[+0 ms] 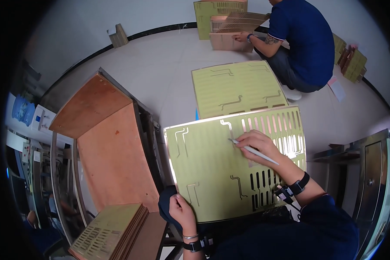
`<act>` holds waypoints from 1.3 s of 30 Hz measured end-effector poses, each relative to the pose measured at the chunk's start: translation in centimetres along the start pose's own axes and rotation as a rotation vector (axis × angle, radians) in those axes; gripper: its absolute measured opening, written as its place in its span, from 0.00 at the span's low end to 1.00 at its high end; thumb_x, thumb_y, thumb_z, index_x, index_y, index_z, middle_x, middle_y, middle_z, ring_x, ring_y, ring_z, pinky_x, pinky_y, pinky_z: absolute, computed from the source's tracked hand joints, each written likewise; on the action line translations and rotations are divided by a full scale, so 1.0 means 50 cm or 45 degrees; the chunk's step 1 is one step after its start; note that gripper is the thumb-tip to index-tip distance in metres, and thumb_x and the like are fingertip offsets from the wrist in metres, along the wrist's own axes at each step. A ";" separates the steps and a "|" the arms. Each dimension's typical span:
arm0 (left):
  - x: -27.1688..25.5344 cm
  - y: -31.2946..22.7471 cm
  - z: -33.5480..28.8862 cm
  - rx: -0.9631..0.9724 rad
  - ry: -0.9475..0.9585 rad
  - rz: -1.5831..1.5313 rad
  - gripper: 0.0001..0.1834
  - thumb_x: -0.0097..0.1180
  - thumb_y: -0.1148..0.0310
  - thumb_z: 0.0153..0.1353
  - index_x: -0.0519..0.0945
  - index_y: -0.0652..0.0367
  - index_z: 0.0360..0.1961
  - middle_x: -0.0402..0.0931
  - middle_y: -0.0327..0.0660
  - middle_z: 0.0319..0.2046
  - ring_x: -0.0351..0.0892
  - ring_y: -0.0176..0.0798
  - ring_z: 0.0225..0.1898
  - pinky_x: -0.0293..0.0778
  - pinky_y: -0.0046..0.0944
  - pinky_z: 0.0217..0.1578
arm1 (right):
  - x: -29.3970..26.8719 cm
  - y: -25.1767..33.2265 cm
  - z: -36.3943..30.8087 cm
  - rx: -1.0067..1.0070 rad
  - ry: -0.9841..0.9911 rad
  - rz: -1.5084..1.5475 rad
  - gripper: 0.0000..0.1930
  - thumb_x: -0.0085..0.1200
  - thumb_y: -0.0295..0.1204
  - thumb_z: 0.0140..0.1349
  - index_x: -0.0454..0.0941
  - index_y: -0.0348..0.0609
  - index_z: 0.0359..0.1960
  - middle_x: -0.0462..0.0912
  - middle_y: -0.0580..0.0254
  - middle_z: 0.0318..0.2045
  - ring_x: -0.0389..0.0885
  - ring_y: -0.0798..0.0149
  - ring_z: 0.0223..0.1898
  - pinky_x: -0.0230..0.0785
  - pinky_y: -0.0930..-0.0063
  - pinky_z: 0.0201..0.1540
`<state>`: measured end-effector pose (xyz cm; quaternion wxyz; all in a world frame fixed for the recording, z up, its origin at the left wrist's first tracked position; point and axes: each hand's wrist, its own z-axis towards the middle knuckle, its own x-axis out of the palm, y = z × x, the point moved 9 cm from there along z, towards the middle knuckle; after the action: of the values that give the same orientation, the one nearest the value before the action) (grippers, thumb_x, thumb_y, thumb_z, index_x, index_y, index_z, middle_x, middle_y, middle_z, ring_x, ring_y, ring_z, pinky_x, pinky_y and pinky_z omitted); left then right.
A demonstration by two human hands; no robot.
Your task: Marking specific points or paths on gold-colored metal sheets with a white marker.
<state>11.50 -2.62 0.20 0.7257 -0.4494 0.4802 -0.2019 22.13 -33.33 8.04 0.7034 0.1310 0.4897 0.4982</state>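
Note:
A large green panel (208, 164) with copper-coloured edges, thin bent metal lines and rows of slots lies tilted in front of me. My right hand (258, 147) is closed around a slim white-handled tool (261, 154). Its grey tip touches or hovers just over the panel, beside a bent line near the upper middle; I cannot tell which. At the panel's lower left corner, my left hand (183, 213) is curled closed against dark blue fabric (167, 206). What its fingers hold, if anything, is hidden.
Behind my panel stands another green panel (229, 84). On the left, a wooden-lined rack (112, 160) carries a stack of slotted panels (110, 225). A co-worker (305, 43) crouches at the back, handling copper-coloured sheets (232, 41). A metal cabinet (372, 177) is at right.

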 end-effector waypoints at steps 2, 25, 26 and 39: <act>-0.002 0.006 0.001 -0.007 -0.003 -0.011 0.15 0.45 0.69 0.68 0.68 0.67 0.25 0.62 0.37 0.18 0.57 0.27 0.24 0.60 0.30 0.24 | 0.004 -0.004 0.001 0.012 -0.011 0.006 0.11 0.60 0.20 0.49 0.80 0.43 0.36 0.81 0.61 0.37 0.79 0.58 0.39 0.72 0.68 0.43; -0.023 -0.102 -0.007 0.092 0.026 0.098 0.16 0.45 0.69 0.67 0.67 0.72 0.25 0.61 0.52 0.18 0.57 0.44 0.22 0.63 0.41 0.27 | 0.006 -0.001 -0.015 -0.117 0.001 0.117 0.06 0.52 0.27 0.59 0.76 0.45 0.38 0.78 0.64 0.39 0.78 0.58 0.41 0.72 0.68 0.45; -0.023 -0.102 -0.006 0.100 0.029 0.094 0.16 0.45 0.69 0.67 0.67 0.72 0.25 0.61 0.52 0.18 0.57 0.44 0.22 0.63 0.41 0.27 | 0.008 0.001 -0.012 -0.119 -0.007 0.111 0.06 0.52 0.27 0.59 0.76 0.45 0.38 0.78 0.64 0.39 0.78 0.58 0.41 0.72 0.68 0.45; -0.028 -0.066 -0.019 -0.118 0.086 -0.237 0.17 0.44 0.66 0.69 0.69 0.71 0.29 0.67 0.43 0.23 0.60 0.37 0.27 0.65 0.37 0.32 | -0.282 -0.139 -0.233 0.643 -1.046 -0.185 0.13 0.49 0.26 0.64 0.73 0.40 0.50 0.81 0.55 0.42 0.81 0.58 0.44 0.73 0.70 0.48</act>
<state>10.48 -3.74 3.58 0.6656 -0.5180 0.4694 -0.2613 16.23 -51.79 5.59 0.8178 0.4488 0.2849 0.2206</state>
